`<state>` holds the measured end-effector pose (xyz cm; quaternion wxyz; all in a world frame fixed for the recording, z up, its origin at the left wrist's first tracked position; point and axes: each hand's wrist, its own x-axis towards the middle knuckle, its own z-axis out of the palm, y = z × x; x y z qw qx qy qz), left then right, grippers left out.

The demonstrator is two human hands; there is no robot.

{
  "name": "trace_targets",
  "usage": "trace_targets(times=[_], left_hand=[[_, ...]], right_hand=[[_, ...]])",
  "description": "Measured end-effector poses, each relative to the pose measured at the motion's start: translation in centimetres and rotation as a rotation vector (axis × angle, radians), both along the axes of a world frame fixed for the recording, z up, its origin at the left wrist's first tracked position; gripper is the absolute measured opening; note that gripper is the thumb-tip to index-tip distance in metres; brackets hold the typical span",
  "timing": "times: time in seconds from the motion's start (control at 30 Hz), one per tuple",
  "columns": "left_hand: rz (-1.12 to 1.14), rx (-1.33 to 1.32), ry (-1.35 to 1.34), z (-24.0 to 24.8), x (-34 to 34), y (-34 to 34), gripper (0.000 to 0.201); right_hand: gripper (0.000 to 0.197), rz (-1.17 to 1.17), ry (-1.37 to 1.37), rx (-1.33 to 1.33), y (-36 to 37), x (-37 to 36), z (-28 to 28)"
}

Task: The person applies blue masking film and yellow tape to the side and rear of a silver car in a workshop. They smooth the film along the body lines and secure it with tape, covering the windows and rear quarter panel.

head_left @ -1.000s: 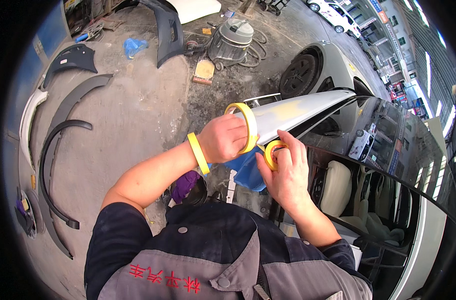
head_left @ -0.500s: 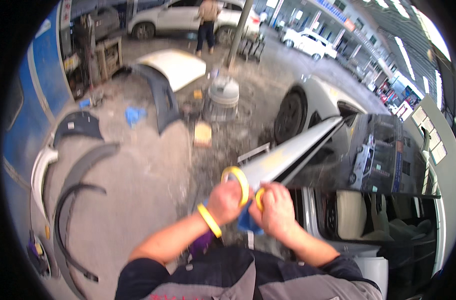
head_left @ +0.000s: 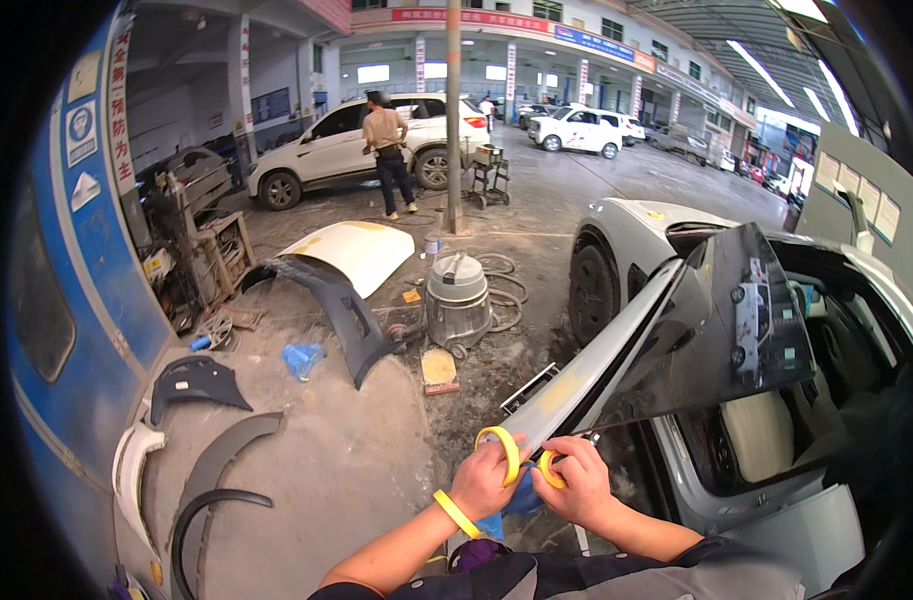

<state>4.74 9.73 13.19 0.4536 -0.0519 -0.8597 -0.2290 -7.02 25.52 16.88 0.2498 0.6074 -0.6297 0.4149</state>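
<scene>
My left hand [head_left: 481, 478] is closed, with a large roll of yellow masking tape [head_left: 511, 458] looped at its fingers. Another yellow ring [head_left: 456, 513] circles my left wrist. Close beside it, the curled fingers of my right hand [head_left: 582, 486] grip a smaller roll of yellow tape [head_left: 548, 469]. Both hands are at the near end of an opened car door [head_left: 566, 390], whose silver skin carries a yellowish patch. Whether a strip of tape runs between the hands is too small to tell. Blue material [head_left: 524, 495] shows below them.
The door's dark window [head_left: 721, 335] rises on the right, joined to a silver car [head_left: 641, 225]. A shop vacuum [head_left: 458, 295] stands ahead. Left of it lie a cream panel [head_left: 351, 245], a dark bumper [head_left: 341, 310] and several fender parts [head_left: 221, 465]. A person [head_left: 386, 150] stands beyond.
My view has tilted upward, so the hands and door sit lower and further right in it. Both hands keep hold of the tape rolls at the door's near end.
</scene>
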Motion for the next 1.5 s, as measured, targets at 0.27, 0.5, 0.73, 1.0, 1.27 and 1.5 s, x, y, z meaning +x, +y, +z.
trace_targets(times=[0.27, 0.5, 0.73, 1.0, 1.27, 1.5], left_hand=[[-0.168, -0.125, -0.127, 2.9, -1.7, 0.8, 0.032], [-0.211, -0.142, -0.055, 2.2, -3.1, 0.2, 0.024], [-0.137, -0.163, 0.038, 1.3, -3.9, 0.2, 0.019], [-0.097, -0.085, 0.036, 0.6, -4.2, 0.2, 0.015], [-0.138, -0.053, 0.131, 0.6, -5.2, -0.1, 0.008], [-0.044, -0.121, 0.175, -1.0, -6.1, 0.4, 0.011]], right_hand=[[0.036, -0.188, 0.1, 0.016, 1.8, 0.1, 2.2], [0.038, -0.21, 0.05, 0.095, 1.7, -0.2, 2.0], [0.039, -0.206, -0.012, 0.211, 1.9, -0.4, 1.7], [0.039, -0.238, -0.07, 0.145, 2.2, 0.4, 0.5], [0.042, 0.002, -0.001, 0.076, 8.5, 0.4, 2.0], [0.035, -0.043, -0.081, 0.151, 16.1, -2.0, 5.1]])
